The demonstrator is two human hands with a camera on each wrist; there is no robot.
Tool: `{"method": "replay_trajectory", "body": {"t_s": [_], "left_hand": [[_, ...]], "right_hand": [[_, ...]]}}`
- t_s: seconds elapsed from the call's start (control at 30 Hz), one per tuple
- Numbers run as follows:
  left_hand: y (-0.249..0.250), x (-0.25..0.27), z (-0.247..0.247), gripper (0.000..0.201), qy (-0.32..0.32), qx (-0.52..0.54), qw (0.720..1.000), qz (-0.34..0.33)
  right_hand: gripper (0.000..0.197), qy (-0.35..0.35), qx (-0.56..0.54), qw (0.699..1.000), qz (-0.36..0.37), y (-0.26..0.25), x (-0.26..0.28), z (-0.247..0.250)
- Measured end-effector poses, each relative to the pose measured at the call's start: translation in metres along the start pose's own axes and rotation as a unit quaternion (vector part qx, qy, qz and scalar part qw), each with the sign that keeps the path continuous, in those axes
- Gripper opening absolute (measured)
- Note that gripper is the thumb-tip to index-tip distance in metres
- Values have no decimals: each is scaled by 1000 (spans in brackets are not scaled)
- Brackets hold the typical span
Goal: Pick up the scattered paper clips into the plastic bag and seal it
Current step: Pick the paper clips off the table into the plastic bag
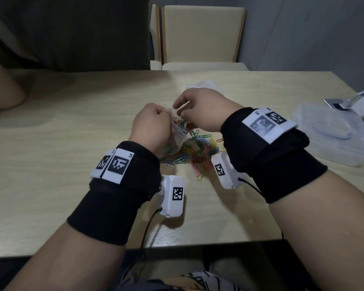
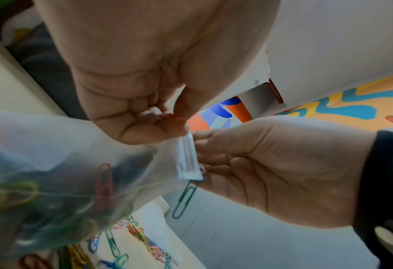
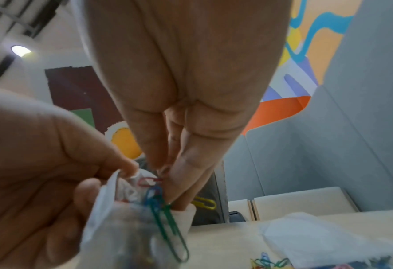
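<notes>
A clear plastic bag (image 1: 178,135) with several coloured paper clips inside hangs above the table between my hands. My left hand (image 1: 164,114) pinches the bag's zip edge (image 2: 187,156) between thumb and curled fingers. My right hand (image 1: 181,108) is at the bag's mouth, its fingertips (image 3: 174,182) pinching a small bunch of clips: a red one (image 3: 148,181), a blue one and a long green clip (image 3: 170,227) that dangles down outside the bag (image 3: 121,231). A pile of loose coloured paper clips (image 1: 198,152) lies on the table under the hands.
The wooden table (image 1: 72,143) has its front edge close to my body. Other clear plastic bags (image 1: 332,131) and a white device (image 1: 357,101) lie at the right. Crumpled white plastic (image 1: 206,85) sits behind my hands. A chair (image 1: 202,34) stands beyond; another person's arm (image 1: 4,89) rests far left.
</notes>
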State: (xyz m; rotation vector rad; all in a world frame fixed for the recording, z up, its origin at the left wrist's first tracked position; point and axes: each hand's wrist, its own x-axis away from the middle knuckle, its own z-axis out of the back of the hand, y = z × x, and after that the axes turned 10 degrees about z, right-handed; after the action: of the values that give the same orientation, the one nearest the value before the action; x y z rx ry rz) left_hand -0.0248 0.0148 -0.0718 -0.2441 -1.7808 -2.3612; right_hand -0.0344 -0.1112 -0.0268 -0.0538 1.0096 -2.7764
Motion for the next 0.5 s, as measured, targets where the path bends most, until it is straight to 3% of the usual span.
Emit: {"method": "replay_trajectory", "body": {"t_s": [0.1,0.2,0.27,0.33,0.5], "left_hand": [[-3,-4,4,24,3,2,1000,6],[-4,-4,6,24,4,-4,1000,6],[-2,-2,6,23,6,-12,1000,-1],[2,1,8,22,18,-13,1000,-22],[12,0,13,17,80,-13,993,-87]], "right_hand": [[39,25,-71,997,-9,5,5,2],[21,74,-3,997,-21,12,11,1],[28,36,92,994,-53,15,14,-3],[41,6,99,992,-73,17,16,-7],[31,140,22,990,-14,7,14,-3]]}}
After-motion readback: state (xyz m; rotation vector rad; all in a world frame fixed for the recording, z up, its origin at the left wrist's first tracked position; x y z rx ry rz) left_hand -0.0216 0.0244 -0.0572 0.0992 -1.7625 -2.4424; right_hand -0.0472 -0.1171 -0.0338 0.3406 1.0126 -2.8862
